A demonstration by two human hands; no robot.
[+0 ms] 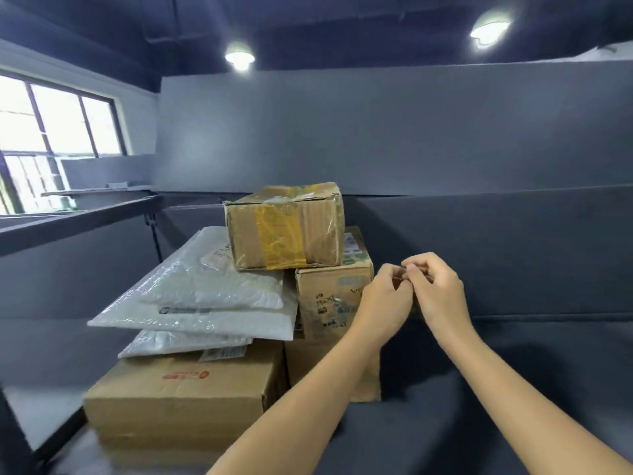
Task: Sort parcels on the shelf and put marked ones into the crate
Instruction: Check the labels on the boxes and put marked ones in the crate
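So the parcels are all in one heap on the dark shelf (513,389), left of centre, and as far as I can tell nothing's been pulled out yet. No crate anywhere in view, so none of the "put it in the crate" part shows as done. I'd call this the very start of sorting.

Top of the heap is the taped box (286,226), with yellowish tape wrapped round its middle. Its long axis runs left to right, a bit skewed, near short end angled toward the camera. It sits partly on the scribbled box (330,299), which stands taller than wide, pen marks on the face toward us. Left of that, two white mailers (202,296) lie flat and fanned, long sides running from near-left up toward the taped box. They rest on the big box (185,389), which lies flat with its long side across the view and has a red stamp on top. A plain brown box (308,365) is under the scribbled one.

Both hands are just right of the scribbled box, not touching any parcel. Left hand (385,305) and right hand (436,293) are curled in with fingertips pinched together against each other, maybe fiddling with something tiny, a sticker perhaps. Can't make out what, or whether anything's there at all.

Basically everything's left to do.
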